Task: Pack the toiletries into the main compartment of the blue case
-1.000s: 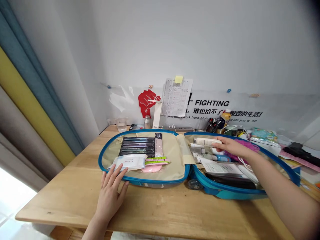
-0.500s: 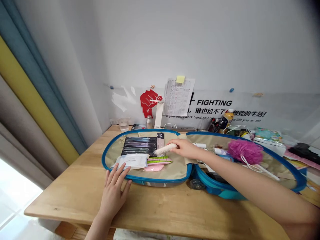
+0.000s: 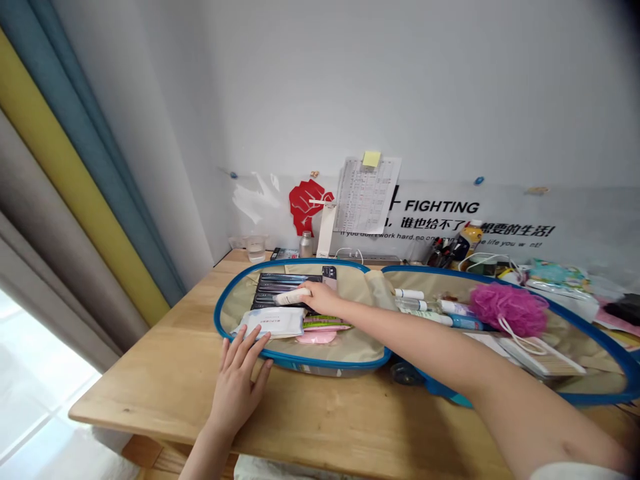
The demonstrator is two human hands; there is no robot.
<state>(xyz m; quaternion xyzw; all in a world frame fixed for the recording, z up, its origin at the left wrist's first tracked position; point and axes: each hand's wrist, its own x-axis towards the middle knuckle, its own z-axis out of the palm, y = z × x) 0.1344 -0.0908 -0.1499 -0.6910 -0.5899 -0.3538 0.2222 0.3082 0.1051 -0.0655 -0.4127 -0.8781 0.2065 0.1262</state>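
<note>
An open suitcase (image 3: 373, 363) with blue edging lies on the wooden table, both halves spread flat. My right hand (image 3: 320, 297) grips a small white tube or bottle (image 3: 293, 297), held above the toothbrush pack (image 3: 265, 288) in the left half. My left hand (image 3: 245, 370) rests with fingers spread on the suitcase's front rim, its fingertips at the white wipes pack (image 3: 277, 322). Beside the wipes are a green-and-pink packet (image 3: 327, 325) and a pink item (image 3: 317, 337). The right half holds a pink bath puff (image 3: 509, 310) and several small bottles (image 3: 413, 305).
Behind the suitcase stand a clear cup (image 3: 256, 249), a silver bottle (image 3: 306, 245) and an orange drink bottle (image 3: 469, 239). Tissue packs (image 3: 560, 277) and other clutter lie at the right back. Curtains (image 3: 100, 187) hang at the left, past the table edge.
My right hand has moved left with the white tube or bottle, from near the suitcase's middle to over the toothbrush pack. My left hand stays on the rim. The view has shifted slightly.
</note>
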